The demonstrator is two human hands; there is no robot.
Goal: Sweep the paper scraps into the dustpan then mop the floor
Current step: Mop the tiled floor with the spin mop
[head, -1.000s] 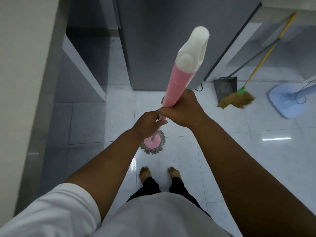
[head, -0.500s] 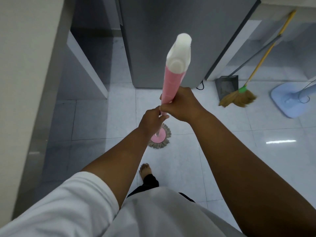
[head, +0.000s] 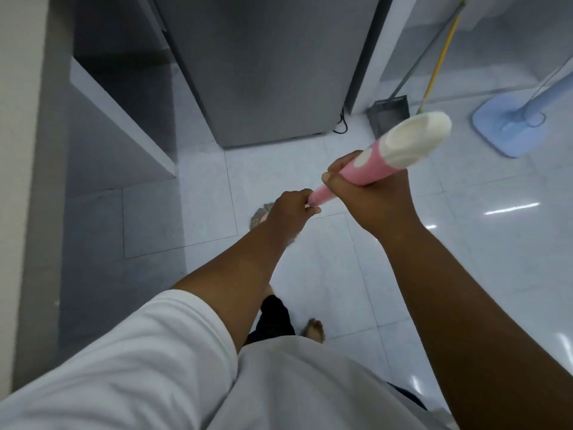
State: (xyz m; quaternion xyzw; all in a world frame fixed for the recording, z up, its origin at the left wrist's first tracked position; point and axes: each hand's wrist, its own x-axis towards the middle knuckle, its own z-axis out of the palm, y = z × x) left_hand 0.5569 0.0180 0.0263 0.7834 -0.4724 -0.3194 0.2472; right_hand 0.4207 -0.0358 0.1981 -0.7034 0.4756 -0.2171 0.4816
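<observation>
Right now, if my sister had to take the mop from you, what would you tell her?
Left hand grips the pink plastic mop handle low down; right hand grips it higher, below its white top. The mop's grey string head is on the white tiled floor, mostly hidden behind the left hand. The grey dustpan and yellow-handled broom stand by the wall. No paper scraps in sight, so sweeping looks done. Left to do: mop the floor.
</observation>
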